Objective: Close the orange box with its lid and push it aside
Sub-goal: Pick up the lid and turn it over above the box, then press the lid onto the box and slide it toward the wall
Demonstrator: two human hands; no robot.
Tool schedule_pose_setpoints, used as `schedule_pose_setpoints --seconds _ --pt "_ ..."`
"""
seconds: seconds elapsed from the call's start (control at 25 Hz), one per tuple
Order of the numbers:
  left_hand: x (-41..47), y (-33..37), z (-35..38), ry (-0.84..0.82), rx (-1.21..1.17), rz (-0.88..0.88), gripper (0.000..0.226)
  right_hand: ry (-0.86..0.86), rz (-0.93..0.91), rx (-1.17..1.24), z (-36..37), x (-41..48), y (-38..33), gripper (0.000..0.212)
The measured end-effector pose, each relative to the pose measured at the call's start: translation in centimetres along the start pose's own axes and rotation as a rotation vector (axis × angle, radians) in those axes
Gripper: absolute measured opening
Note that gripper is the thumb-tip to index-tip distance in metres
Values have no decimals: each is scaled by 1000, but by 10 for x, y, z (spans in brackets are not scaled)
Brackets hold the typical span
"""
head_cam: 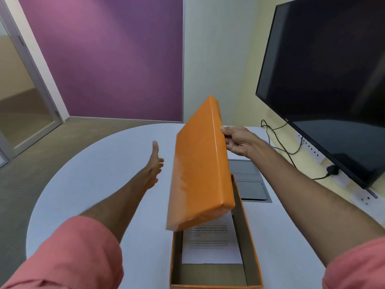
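The orange lid [200,163], glossy and a little wrinkled, is tilted above the open orange box [250,243] on the white table [87,184]; the right hand [237,140] grips its far edge, and the left hand [155,163] is open, holding nothing. There is one lid, one box and one printed paper sheet [210,247] inside. The lid hides the box's far part, and the text is too blurred to read.

- Room's evenly lit, soft indoor light — no harsh shadows on the white table [87,184].
- The orange lid [198,163] has a thin bright sheen along its right edge, and its lower left edge looks smeared with motion blur.
- Printed sheet [210,243] in the box: text too soft to read.
- Dark TV screen [325,80] shows faint, dull reflections.
- Wide-angle warp — wall lines and door frame [31,65] lean hard near the edges.
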State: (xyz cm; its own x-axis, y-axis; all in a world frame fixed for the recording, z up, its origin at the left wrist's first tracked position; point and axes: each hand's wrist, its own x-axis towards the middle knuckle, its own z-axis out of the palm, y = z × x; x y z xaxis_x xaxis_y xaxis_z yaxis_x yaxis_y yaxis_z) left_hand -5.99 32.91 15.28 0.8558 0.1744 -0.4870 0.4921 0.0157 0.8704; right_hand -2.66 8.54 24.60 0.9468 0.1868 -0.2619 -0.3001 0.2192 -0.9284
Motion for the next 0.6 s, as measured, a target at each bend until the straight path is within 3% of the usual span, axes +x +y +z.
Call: schedule_pose_setpoints --seconds 0.28,0.44,0.6 --pt "8 -8 -15 -84 -54 -84 108 -47 10 122 -19 4 12 21" --pt "14 -10 -16 -47 -43 -45 92 134 -19 -207 -36 3 25 31" --pt "15 -16 -5 -30 48 53 55 224 -20 -477 -49 2 46 44"
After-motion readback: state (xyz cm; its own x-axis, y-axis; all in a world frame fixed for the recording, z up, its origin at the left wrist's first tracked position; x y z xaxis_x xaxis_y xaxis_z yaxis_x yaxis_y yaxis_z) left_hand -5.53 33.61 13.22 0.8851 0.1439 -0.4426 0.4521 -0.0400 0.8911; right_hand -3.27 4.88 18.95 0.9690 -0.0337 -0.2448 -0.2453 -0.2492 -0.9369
